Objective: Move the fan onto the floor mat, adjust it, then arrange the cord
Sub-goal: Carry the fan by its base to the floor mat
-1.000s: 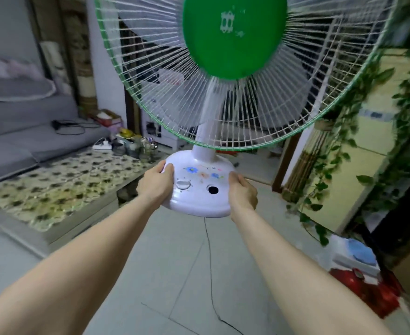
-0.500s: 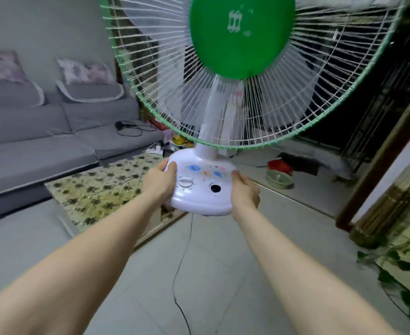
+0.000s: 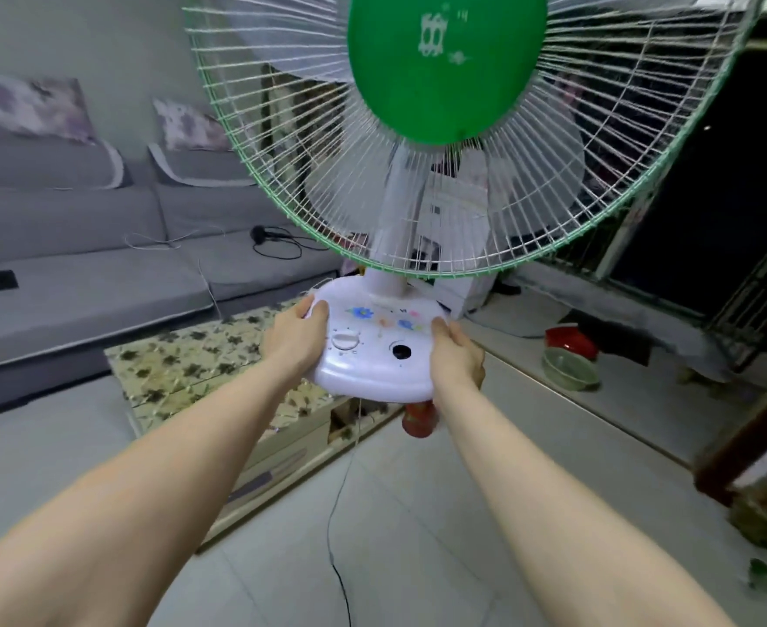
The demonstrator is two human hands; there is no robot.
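A table fan (image 3: 374,355) with a white base, a white wire cage with a green rim and a green hub is held up in the air in front of me. My left hand (image 3: 293,337) grips the left edge of its base and my right hand (image 3: 456,355) grips the right edge. A thin dark cord (image 3: 336,513) hangs from under the base down to the tiled floor. No floor mat can be made out.
A low table with a flowered top (image 3: 200,359) stands just left of and below the fan. Behind it runs a grey sofa (image 3: 78,264) with cables on the seat. A green bowl (image 3: 569,368), a red bowl (image 3: 569,339) and a red object (image 3: 420,420) lie on the floor.
The view has swung left across the room with the fan held in both hands. The plants and yellow wall have left the view; the sofa and dark window side now show.
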